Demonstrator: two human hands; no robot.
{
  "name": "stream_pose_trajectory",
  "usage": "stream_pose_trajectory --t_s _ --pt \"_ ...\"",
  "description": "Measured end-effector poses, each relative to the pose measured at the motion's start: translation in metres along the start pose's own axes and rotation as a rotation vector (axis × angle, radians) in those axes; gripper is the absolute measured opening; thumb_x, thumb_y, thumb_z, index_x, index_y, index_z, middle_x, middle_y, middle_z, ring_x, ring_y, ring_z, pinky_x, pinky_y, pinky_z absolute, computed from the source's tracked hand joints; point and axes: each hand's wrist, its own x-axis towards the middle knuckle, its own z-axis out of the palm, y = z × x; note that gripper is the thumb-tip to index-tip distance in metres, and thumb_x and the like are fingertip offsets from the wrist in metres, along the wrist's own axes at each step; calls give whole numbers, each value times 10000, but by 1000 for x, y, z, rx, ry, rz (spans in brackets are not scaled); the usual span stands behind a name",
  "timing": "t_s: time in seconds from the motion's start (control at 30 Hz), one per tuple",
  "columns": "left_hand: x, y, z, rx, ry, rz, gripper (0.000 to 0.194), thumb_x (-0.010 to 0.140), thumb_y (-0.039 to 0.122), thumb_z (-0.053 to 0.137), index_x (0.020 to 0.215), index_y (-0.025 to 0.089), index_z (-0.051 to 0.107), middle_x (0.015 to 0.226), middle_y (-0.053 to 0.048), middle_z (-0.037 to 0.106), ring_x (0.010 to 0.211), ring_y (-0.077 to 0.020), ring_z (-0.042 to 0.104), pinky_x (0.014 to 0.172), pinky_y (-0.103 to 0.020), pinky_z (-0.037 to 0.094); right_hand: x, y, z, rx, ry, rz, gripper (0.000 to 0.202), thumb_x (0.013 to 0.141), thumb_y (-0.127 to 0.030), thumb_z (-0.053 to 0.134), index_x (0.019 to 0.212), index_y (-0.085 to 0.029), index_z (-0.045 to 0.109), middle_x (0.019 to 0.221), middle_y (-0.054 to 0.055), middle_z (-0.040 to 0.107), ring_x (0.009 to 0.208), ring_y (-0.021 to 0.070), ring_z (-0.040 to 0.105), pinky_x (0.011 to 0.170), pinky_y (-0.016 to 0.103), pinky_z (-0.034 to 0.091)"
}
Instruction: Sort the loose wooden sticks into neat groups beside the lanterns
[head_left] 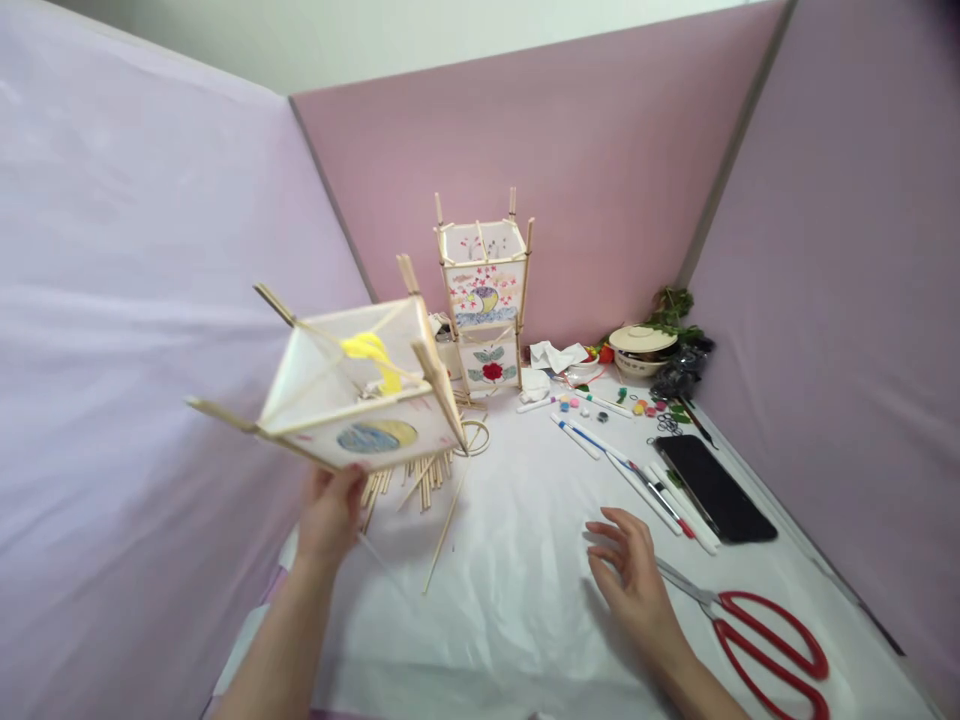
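My left hand [330, 515] grips the lower edge of a square paper lantern [330, 400] with a stick frame, holding it tilted in the air at the left. A blue and yellow painted disc shows on its side, and yellow cord or ribbon [386, 370] lies across its open top. Over the right of the table, my right hand [626, 560] holds nothing, its fingers loosely curved and apart. Just beside that hand are red-handled scissors [765, 635], their blade tips hidden behind it. A second, taller lantern [487, 300], painted with flowers, stands upright at the back.
Thin wooden sticks [427, 485] lie under the held lantern. Pens and brushes [626, 470] run diagonally along the right, near a black phone [716, 490]. Farther back are paint pots [649, 408], crumpled tissue [555, 356] and a lidded bowl [643, 345]. Fabric walls [840, 250] enclose the table.
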Motion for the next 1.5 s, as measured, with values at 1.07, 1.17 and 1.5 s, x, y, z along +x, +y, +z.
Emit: stream_pose_trajectory --t_s 1.07,1.17,1.5 --pt "158 -119 -5 600 175 55 371 661 156 495 1022 144 581 989 -101 648 959 -263 609 900 -407 479 1 7 -4 -161 -110 48 279 851 -299 544 1120 -231 561 1088 65 618 981 203 613 859 297 508" --pt "154 -115 -7 681 156 62 356 679 151 534 1031 142 588 1027 -122 648 991 -274 609 916 -397 471 0 10 -5 -143 -135 100 293 864 -336 542 1133 -222 551 1077 71 627 981 205 616 890 308 494" --pt "63 -83 -10 869 135 189 589 705 104 565 1282 133 450 1297 -160 474 1266 -284 415 1090 -452 297 2 6 -4 -158 -142 76 295 888 -377 517 1114 -191 552 1015 90 634 921 214 611 860 342 490"
